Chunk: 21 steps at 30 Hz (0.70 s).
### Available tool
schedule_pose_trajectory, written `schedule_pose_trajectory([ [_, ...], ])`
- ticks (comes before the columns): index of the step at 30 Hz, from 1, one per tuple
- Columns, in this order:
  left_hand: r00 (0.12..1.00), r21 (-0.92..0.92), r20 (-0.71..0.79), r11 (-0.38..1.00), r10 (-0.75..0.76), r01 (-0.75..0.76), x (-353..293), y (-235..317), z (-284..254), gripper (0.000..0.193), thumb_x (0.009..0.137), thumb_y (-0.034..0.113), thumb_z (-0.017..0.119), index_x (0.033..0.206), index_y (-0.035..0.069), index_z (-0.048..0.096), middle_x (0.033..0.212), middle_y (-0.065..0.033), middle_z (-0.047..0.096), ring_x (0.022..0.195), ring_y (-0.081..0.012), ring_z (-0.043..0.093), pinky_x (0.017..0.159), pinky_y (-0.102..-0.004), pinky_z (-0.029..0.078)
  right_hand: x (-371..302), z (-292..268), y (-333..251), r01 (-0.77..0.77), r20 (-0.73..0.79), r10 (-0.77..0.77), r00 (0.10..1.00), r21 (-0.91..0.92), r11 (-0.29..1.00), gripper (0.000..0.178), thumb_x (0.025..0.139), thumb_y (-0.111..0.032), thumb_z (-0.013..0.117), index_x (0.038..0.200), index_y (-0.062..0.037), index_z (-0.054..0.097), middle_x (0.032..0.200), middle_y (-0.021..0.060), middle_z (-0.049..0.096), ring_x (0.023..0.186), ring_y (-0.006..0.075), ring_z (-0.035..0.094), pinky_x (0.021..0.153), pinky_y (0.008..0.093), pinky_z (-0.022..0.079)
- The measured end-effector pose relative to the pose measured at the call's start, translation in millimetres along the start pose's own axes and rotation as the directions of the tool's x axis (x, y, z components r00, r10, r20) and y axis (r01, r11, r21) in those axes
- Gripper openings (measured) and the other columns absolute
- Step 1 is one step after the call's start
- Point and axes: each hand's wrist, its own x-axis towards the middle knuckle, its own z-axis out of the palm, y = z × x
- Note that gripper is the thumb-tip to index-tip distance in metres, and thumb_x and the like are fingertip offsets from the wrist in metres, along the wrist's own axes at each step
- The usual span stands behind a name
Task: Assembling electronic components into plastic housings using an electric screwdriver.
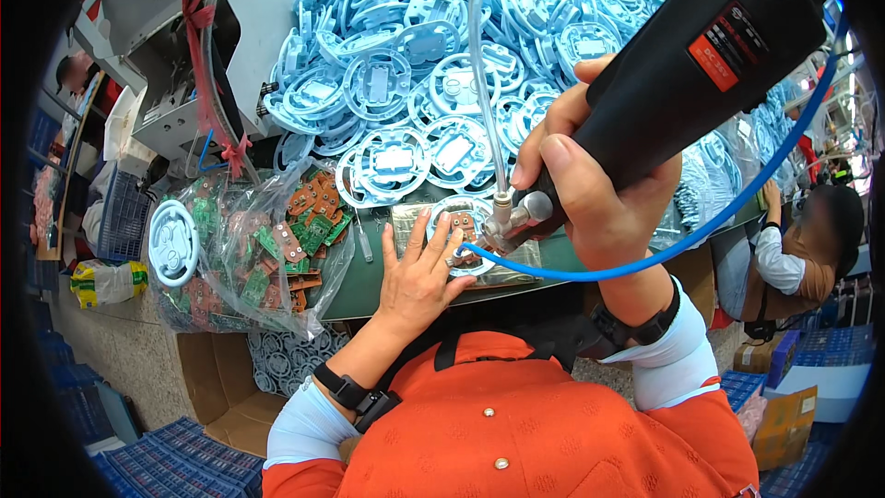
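My right hand (604, 194) is wrapped round a black electric screwdriver (678, 55), held tilted with its metal nose low over the bench. Beneath the nose lies a light-blue round plastic part (441, 212) with a brown circuit board (466, 221) in it, partly hidden by the tool. My left hand (415, 281) rests flat beside this part, fingers stretched out and fingertips at its left edge. A clear hose (479, 65) and a blue hose (636, 267) join the screwdriver's nose. The screwdriver's tip is hard to make out.
A large heap of light-blue round parts (378, 83) covers the far bench. To the left, a clear bag (249, 249) holds green and brown circuit boards, beside a grey-white machine (249, 28). A cardboard box (212, 387) stands below. Another person (793, 249) sits at right.
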Motion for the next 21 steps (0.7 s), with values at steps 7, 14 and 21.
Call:
schedule_pose_trajectory([
  [7, 1.0, 0.011, -0.016, 1.0, -0.003, 0.003, -3, -1, 3, 0.071, 0.076, 0.044, 0.077, 0.135, 0.01, 0.056, 0.149, -0.0085, 0.046, 0.145, -0.031, 0.031, 0.108, -0.0697, 0.021, -7, 3, -1, 0.011, 0.006, -0.011, 1.0, -0.037, 0.999, 0.047, 0.085, 0.003, 0.059, 0.128, 0.0032, 0.041, 0.077, 0.0103, 0.057, 0.062, 0.0199, 0.063, 0.059, 0.0323, 0.053],
  [14, 0.999, -0.011, -0.039, 1.0, -0.002, 0.002, 2, 2, -6, 0.068, 0.078, 0.044, 0.075, 0.134, 0.01, 0.057, 0.148, -0.0103, 0.047, 0.143, -0.0318, 0.032, 0.107, -0.07, 0.023, -15, 5, -1, 0.137, 0.055, -0.139, 0.989, 0.039, 0.99, 0.038, 0.083, 0.005, 0.057, 0.117, 0.0004, 0.041, 0.078, 0.0109, 0.057, 0.06, 0.0171, 0.06, 0.057, 0.0291, 0.052],
  [21, 1.0, 0.033, 0.007, 0.999, 0.013, -0.013, -1, -2, 0, 0.064, 0.079, 0.043, 0.075, 0.131, 0.009, 0.059, 0.147, -0.0118, 0.047, 0.142, -0.0335, 0.034, 0.105, -0.0712, 0.026, 11, 12, 0, -0.111, -0.085, 0.114, 0.99, 0.044, 0.993, 0.048, 0.083, 0.005, 0.061, 0.128, 0.0056, 0.043, 0.079, 0.0058, 0.058, 0.063, 0.014, 0.062, 0.059, 0.0285, 0.051],
])
